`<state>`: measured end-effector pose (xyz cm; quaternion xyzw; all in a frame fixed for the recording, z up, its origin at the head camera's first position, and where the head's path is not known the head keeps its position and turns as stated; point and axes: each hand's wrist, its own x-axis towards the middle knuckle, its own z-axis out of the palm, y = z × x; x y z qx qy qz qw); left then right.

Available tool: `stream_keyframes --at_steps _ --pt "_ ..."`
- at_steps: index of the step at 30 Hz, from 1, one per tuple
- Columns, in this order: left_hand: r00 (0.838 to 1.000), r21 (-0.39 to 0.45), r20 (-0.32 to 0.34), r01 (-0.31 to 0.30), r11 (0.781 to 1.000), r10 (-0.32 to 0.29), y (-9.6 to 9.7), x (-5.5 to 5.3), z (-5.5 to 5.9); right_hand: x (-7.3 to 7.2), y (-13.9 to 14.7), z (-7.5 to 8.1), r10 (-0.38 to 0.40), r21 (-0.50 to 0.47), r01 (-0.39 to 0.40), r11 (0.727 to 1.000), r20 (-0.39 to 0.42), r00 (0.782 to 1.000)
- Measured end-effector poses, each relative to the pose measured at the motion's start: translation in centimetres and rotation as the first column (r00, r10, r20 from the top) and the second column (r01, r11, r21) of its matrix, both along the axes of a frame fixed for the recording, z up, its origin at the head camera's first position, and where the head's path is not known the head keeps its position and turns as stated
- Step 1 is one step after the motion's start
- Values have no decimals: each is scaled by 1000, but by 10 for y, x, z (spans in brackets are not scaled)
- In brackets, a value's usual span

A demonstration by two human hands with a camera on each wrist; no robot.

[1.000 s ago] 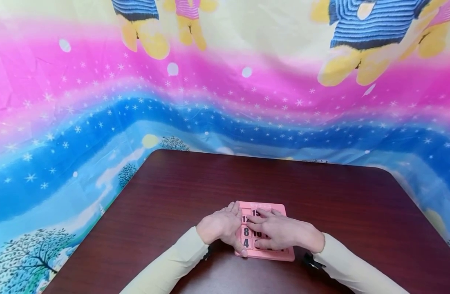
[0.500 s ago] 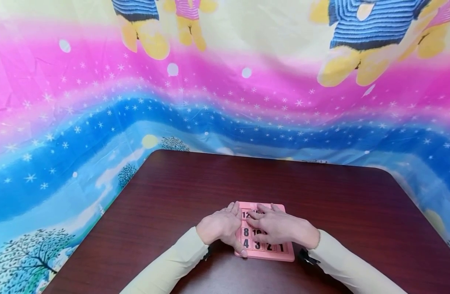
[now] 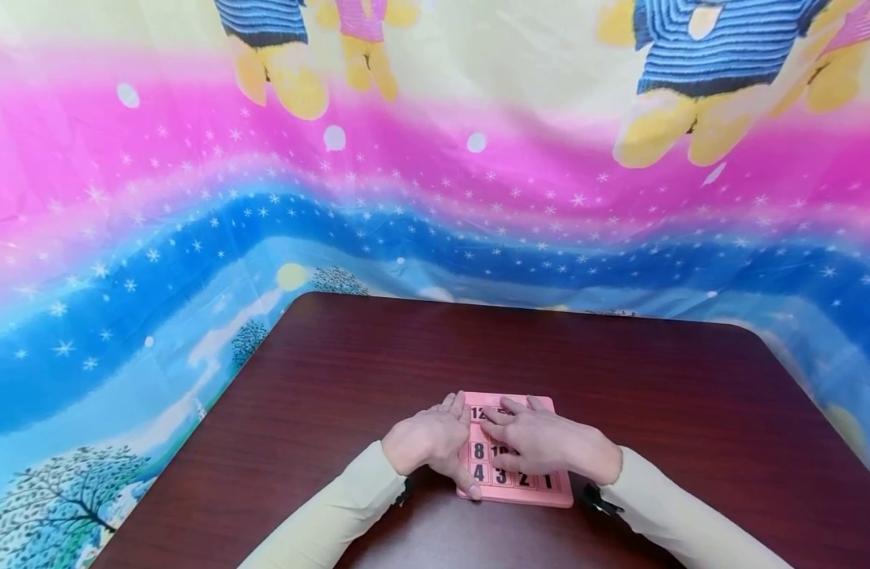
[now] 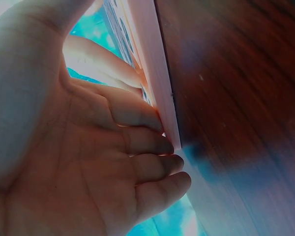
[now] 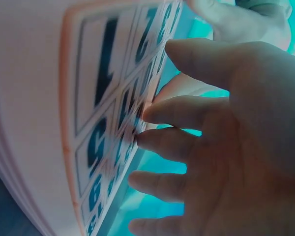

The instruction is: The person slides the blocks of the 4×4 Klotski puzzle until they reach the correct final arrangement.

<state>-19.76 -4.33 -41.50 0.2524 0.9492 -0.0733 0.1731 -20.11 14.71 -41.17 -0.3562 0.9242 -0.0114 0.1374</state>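
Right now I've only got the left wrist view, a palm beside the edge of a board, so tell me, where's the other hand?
Observer: In the head view, the right hand lies over the pink number board, hiding some of its numbers.
Operator: Can you read the near row?
Observer: Yes, from left to right it reads 4, 3, 2, 1.
Operator: And what's behind the table?
Observer: A printed cloth hangs there, with a wide pink band above a blue one.
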Motion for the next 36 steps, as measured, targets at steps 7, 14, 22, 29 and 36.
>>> stream_keyframes --at_steps 7,14,22,29,36 --pt "1000 0 -1 -2 1000 2 -1 -1 0 21 6 8 98 -42 -99 994 -18 995" --pt "1000 -11 -15 1 1000 -1 -1 0 1 39 5 9 164 -46 -165 985 -31 986" --pt "1000 -6 -21 3 1000 -3 -1 2 2 42 4 7 157 -34 -157 987 1 988" --pt "1000 0 -13 -10 1000 10 -1 1 1 40 6 8 158 -63 -156 986 20 987" --pt "1000 9 -17 0 1000 1 -2 1 1 41 4 10 181 -52 -180 982 26 983"
